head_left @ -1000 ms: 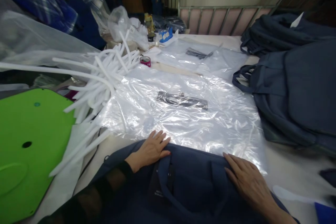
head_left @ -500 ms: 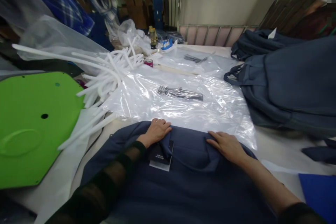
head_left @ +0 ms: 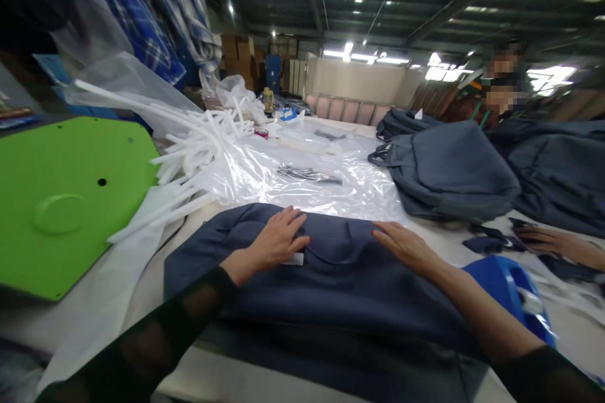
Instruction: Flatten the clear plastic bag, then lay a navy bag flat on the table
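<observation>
A navy blue backpack (head_left: 331,289) lies across the table in front of me, its top end pointing away. My left hand (head_left: 278,239) rests on its upper part with the fingers stretched out. Beneath that palm the white edge of a tag (head_left: 295,259) shows; the rest of the tag is covered. The backpack's looped handle (head_left: 338,258) lies between my hands. On the right side of the bag's top lies my right hand (head_left: 401,245), flat, its fingers extended. Neither hand is wrapped around anything.
Clear plastic bags (head_left: 255,170) cover the table beyond. White foam tubes (head_left: 203,145) and a green panel (head_left: 80,201) are on the left. More navy backpacks (head_left: 458,164), a blue plastic object (head_left: 510,289) and a co-worker's hand (head_left: 562,244) are on the right.
My view has tilted up and turned right. My left hand now covers most of the tag that showed before. A co-worker's hand and more backpacks have come into view on the right.
</observation>
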The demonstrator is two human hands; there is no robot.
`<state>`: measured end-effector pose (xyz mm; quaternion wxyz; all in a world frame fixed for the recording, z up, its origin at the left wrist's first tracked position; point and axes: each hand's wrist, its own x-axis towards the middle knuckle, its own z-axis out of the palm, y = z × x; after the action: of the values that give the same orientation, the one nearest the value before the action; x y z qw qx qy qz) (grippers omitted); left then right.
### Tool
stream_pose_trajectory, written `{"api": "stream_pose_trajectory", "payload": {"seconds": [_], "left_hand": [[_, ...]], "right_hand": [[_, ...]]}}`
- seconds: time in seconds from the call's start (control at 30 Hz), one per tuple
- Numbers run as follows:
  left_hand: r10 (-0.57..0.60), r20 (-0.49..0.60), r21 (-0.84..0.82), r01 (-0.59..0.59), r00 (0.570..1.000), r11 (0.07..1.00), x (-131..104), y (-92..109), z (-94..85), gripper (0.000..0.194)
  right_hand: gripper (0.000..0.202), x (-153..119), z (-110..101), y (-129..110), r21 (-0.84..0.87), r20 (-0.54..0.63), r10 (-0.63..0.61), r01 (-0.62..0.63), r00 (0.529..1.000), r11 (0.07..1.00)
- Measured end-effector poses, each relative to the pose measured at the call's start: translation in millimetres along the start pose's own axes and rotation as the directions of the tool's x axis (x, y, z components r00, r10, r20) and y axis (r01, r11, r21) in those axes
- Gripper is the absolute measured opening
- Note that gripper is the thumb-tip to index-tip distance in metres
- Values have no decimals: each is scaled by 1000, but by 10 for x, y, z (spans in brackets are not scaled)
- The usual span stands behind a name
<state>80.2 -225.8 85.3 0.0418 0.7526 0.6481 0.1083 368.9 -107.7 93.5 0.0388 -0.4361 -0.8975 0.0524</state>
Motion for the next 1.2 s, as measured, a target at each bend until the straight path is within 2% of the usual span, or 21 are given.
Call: {"api": "stream_pose_trajectory", "payload": {"seconds": [0.07, 0.13, 0.17, 0.23, 0.3, 0.37, 0.43, 0.6, 0.7, 0.83, 0.93, 1.0, 1.07, 1.2], "left_hand": [[238, 4, -32, -238, 971, 971, -314, 139, -37, 56], [441, -45, 17, -441, 896, 897, -577, 261, 12, 68], [506, -92, 81, -500, 857, 862, -675, 316, 65, 71], [586, -205, 249, -537, 784, 806, -795, 415, 200, 65], [655, -336, 391, -532, 677, 751, -832, 503, 336, 46], [688, -438, 475, -501, 578, 724, -826, 585, 444, 36], [686, -495, 523, -448, 533, 725, -808, 663, 521, 35], [665, -546, 559, -370, 509, 742, -750, 798, 661, 28], [646, -540, 512, -399, 539, 761, -702, 830, 690, 21], [619, -512, 457, -421, 595, 784, -688, 829, 595, 23], [604, -487, 389, -463, 631, 797, -751, 794, 510, 26], [601, -474, 337, -499, 643, 799, -818, 762, 514, 27], [615, -487, 320, -529, 620, 786, -885, 729, 588, 25], [662, -525, 385, -545, 534, 745, -993, 681, 831, 21]], "right_hand": [[40, -446, -115, 17, 44, -29, -91, 92, 995, 995], [38, -911, -139, 32, 34, -183, -187, 197, 965, 980], [38, -1124, -117, 38, -19, -291, -228, 233, 929, 972], [43, -1473, -20, 46, -184, -489, -318, 260, 812, 948], [50, -1695, 114, 51, -344, -589, -411, 244, 696, 907], [56, -1801, 250, 57, -445, -605, -470, 216, 643, 869], [58, -1826, 361, 62, -491, -593, -487, 191, 641, 850], [46, -1752, 453, 57, -470, -625, -452, 156, 636, 869], [31, -1706, 400, 55, -448, -596, -454, 194, 662, 873], [18, -1709, 307, 22, -437, -529, -474, 253, 703, 863], [20, -1782, 318, -49, -404, -488, -450, 263, 748, 876], [23, -1854, 395, -99, -367, -486, -418, 255, 768, 895], [27, -1926, 514, -134, -322, -514, -392, 252, 763, 913], [44, -2020, 741, -146, -279, -599, -361, 236, 715, 931]]}}
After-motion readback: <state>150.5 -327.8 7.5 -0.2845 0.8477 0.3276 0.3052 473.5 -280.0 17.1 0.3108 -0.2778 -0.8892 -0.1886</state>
